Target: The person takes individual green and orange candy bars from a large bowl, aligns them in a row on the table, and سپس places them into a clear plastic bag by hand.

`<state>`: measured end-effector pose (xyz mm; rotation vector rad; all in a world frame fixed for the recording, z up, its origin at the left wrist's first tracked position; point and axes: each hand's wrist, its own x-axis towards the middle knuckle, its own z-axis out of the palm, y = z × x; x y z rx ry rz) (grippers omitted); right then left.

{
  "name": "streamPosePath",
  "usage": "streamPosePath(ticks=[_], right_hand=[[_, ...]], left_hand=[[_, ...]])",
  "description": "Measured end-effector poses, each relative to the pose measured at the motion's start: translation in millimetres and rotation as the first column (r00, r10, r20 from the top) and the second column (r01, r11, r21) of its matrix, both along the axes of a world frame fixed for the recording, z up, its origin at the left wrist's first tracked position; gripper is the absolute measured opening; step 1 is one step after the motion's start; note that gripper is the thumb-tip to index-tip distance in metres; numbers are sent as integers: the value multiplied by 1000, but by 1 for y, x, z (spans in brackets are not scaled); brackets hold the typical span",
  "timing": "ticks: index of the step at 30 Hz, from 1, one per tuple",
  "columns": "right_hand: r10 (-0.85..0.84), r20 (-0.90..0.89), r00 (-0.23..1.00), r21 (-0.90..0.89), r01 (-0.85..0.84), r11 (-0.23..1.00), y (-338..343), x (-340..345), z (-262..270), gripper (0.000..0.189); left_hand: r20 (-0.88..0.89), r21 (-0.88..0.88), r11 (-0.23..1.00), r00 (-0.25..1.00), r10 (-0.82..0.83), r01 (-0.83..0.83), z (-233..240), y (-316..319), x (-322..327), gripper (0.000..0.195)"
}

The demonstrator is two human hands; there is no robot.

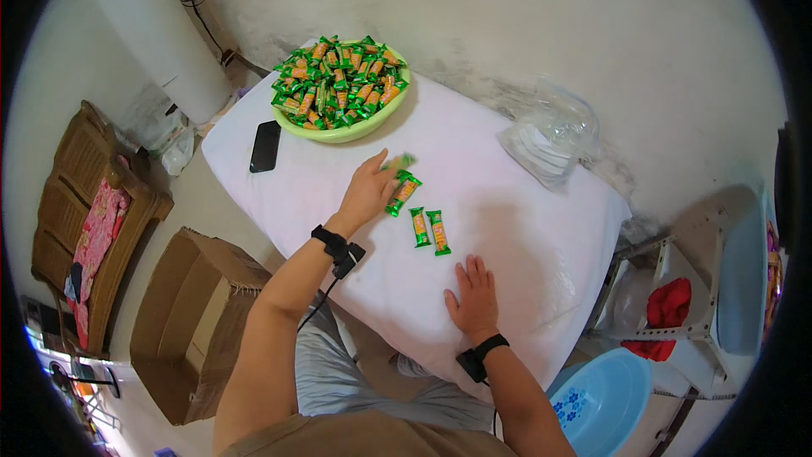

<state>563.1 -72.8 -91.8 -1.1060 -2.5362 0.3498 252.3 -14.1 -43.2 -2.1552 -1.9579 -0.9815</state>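
Observation:
Small green-and-orange wrapped snack packets lie on a table with a white cover (463, 127). My left hand (368, 189) has its fingers around one blurred packet (401, 162); part of it is hidden by the fingers. Just under the fingertips and thumb lies another packet (405, 193), which may overlap one beside it. Two more, a left packet (419, 227) and a right packet (438, 232), rest side by side between my hands. My right hand (476, 299) lies palm down on the cover with its fingers spread, holding nothing, just below these two.
A lime-green basin (346, 134) heaped with the same packets stands at the far side, near a black phone (265, 147). Against the wall sits a clear plastic bag (549, 139). An open cardboard box (203, 324) is at left; a blue basin (609, 400) and metal rack (688, 330) are at right.

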Motion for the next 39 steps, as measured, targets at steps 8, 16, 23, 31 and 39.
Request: streamPosePath(ticks=[8,16,23,31,39], right_hand=[[-2,28,1000,-24,3,1000,1,-1,3,54],[-7,10,1000,-52,7,999,0,2,-1,56],[-11,25,1000,-18,12,1000,-1,2,-3,56],[-10,33,999,-24,11,1000,-1,0,-2,55],[-22,23,999,-36,22,999,0,0,1,54]], left_hand=[[108,304,836,888,447,-458,41,42,-101,29],[-226,104,763,732,643,-638,49,80,-118,30],[32,323,818,869,494,-477,46,40,-97,35],[133,-38,968,959,252,-249,13,-15,-46,36],[11,407,732,804,594,-546,41,36,-132,32]])
